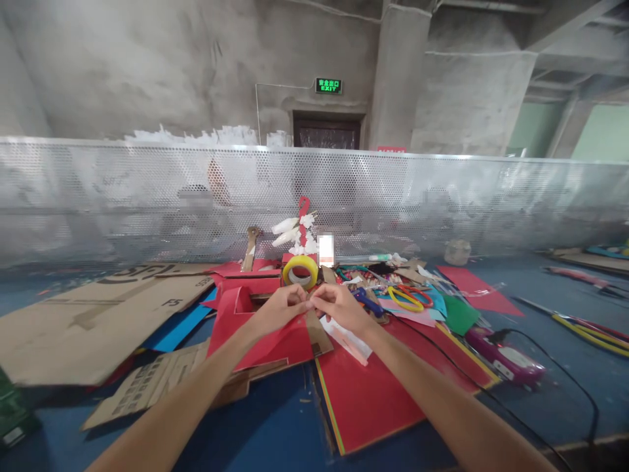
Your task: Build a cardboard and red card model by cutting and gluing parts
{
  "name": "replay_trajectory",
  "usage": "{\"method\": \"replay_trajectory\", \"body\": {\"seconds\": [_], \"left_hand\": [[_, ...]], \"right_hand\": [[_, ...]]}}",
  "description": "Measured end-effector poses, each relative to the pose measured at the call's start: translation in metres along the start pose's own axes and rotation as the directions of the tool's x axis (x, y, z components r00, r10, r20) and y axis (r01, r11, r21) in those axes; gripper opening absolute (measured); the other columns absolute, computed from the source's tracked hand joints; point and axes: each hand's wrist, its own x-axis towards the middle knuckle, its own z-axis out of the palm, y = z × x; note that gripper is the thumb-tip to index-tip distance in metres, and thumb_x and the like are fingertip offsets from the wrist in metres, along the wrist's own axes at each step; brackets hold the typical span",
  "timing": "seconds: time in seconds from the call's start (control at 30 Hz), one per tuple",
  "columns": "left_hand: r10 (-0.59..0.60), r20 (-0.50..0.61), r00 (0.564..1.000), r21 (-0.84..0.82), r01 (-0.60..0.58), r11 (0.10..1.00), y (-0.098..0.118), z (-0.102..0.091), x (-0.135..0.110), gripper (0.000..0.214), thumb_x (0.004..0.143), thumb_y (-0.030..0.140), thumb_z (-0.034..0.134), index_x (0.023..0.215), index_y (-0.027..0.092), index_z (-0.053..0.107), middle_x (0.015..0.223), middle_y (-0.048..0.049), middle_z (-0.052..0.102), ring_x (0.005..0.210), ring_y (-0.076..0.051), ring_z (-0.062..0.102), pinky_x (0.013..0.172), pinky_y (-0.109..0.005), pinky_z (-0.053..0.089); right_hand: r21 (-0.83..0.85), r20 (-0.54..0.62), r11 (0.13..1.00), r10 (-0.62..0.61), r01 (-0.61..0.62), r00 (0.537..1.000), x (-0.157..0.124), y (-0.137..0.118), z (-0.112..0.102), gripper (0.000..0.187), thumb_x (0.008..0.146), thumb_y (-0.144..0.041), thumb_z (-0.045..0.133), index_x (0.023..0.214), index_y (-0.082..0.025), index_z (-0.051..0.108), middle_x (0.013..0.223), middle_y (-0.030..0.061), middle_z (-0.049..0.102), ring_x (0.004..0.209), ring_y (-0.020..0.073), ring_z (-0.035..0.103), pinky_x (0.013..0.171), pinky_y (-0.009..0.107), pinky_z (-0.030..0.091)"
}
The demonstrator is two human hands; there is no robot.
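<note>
**Left hand (286, 303) and right hand (339, 305) meet at the fingertips over a cluttered blue table (275, 419)**

Nearest, a flat red sheet (378, 400) with yellow-edged layers lies below the right forearm. Left of it, a printed cardboard piece (147, 387) shows beside the left forearm. A pinkish-purple device (511, 357) sits right of the red sheet, a black cable by it.

Further in, a folded red card piece (272, 344) lies under and beside the left hand, and a white paper strip (346, 339) slants below the right hand. Both hands are pinched, thumbs and forefingers together, tips meeting; whether anything is between them is too small to tell.

A blue-bodied tool (368, 303) lies just right of the right hand, with a green sheet (460, 316) further right. Behind the hands, a yellow tape roll (301, 260) stands on edge. Beyond it rises a red upright ornament (303, 229) with white pieces.

A perforated metal screen (98, 203) spans the table's back; past it are a dark door (327, 134) and a lit green exit sign (328, 86).
</note>
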Motion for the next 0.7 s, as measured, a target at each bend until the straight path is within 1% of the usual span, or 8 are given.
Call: {"method": "replay_trajectory", "body": {"seconds": [0.13,0.23,0.4,0.47,0.53,0.6,0.67,0.7], "left_hand": [[-0.022,0.098,0.995,0.058,0.016,0.998,0.003,-0.012,-0.002,0.033,0.083,0.049,0.065,0.084,0.016,0.061,0.063,0.0015,0.059,0.056,-0.012,0.050,0.057,-0.025,0.036],[-0.081,0.114,0.990,0.090,0.071,0.993,0.001,-0.025,-0.004,0.035,0.081,0.051,0.067,0.084,0.016,0.063,0.063,0.0011,0.059,0.057,-0.012,0.051,0.057,-0.025,0.038],[-0.190,0.138,0.972,0.085,0.179,0.980,-0.005,-0.050,-0.006,0.037,0.078,0.053,0.068,0.084,0.017,0.062,0.069,-0.0013,0.065,0.058,-0.014,0.059,0.059,-0.027,0.046],[-0.149,-0.004,0.989,0.130,0.148,0.980,-0.009,-0.065,-0.005,0.038,0.078,0.056,0.065,0.080,0.018,0.061,0.072,-0.0018,0.066,0.056,-0.014,0.059,0.057,-0.026,0.047],[-0.028,-0.268,0.963,0.196,0.083,0.977,-0.016,-0.086,-0.003,0.038,0.079,0.056,0.062,0.079,0.018,0.060,0.070,-0.0016,0.066,0.057,-0.015,0.059,0.059,-0.028,0.049],[0.097,-0.517,0.850,0.286,0.064,0.956,-0.028,-0.111,-0.002,0.033,0.080,0.053,0.059,0.081,0.019,0.061,0.075,-0.0024,0.067,0.067,-0.017,0.063,0.069,-0.031,0.051],[0.152,-0.675,0.722,0.336,0.117,0.935,-0.044,-0.134,-0.004,0.031,0.078,0.052,0.058,0.081,0.021,0.061,0.081,-0.0038,0.069,0.078,-0.021,0.065,0.079,-0.033,0.052],[0.143,-0.716,0.684,0.328,0.148,0.933,-0.053,-0.144,-0.006,0.032,0.077,0.053,0.058,0.083,0.022,0.062,0.086,-0.0046,0.070,0.085,-0.022,0.066,0.083,-0.035,0.052]], "right_hand": [[-0.037,-0.118,0.999,0.003,-0.007,0.993,0.005,0.006,-0.017,0.021,0.080,-0.039,0.066,0.080,-0.018,0.062,0.063,-0.0002,0.063,0.056,0.0138,0.060,0.044,0.021,0.041],[-0.113,-0.188,0.994,-0.031,0.010,0.982,0.009,0.012,-0.033,0.019,0.080,-0.037,0.065,0.080,-0.019,0.060,0.065,0.0010,0.065,0.057,0.0155,0.062,0.045,0.022,0.043],[-0.167,-0.198,0.986,-0.053,0.019,0.979,0.010,0.016,-0.045,0.017,0.080,-0.034,0.064,0.087,-0.019,0.063,0.073,0.0035,0.070,0.062,0.0166,0.064,0.047,0.023,0.044],[-0.152,-0.144,0.988,-0.041,0.019,0.989,0.009,0.014,-0.043,0.019,0.080,-0.035,0.065,0.090,-0.019,0.066,0.071,0.0030,0.069,0.062,0.0164,0.063,0.047,0.023,0.043],[-0.093,-0.095,0.996,-0.016,0.007,0.995,0.007,0.010,-0.040,0.022,0.079,-0.038,0.068,0.089,-0.018,0.068,0.068,0.0021,0.067,0.061,0.0157,0.061,0.047,0.023,0.043],[0.019,-0.059,1.000,-0.002,0.003,0.998,0.005,0.004,-0.037,0.024,0.077,-0.039,0.072,0.086,-0.018,0.068,0.067,0.0014,0.066,0.061,0.0147,0.060,0.049,0.023,0.043],[0.139,-0.031,0.990,-0.010,0.015,0.999,0.004,-0.001,-0.036,0.025,0.075,-0.039,0.076,0.086,-0.018,0.067,0.069,0.0006,0.066,0.062,0.0136,0.060,0.050,0.022,0.044],[0.174,-0.014,0.985,-0.014,0.016,1.000,0.003,-0.003,-0.037,0.025,0.075,-0.039,0.077,0.085,-0.018,0.067,0.068,0.0001,0.066,0.061,0.0130,0.059,0.051,0.022,0.043]]}}
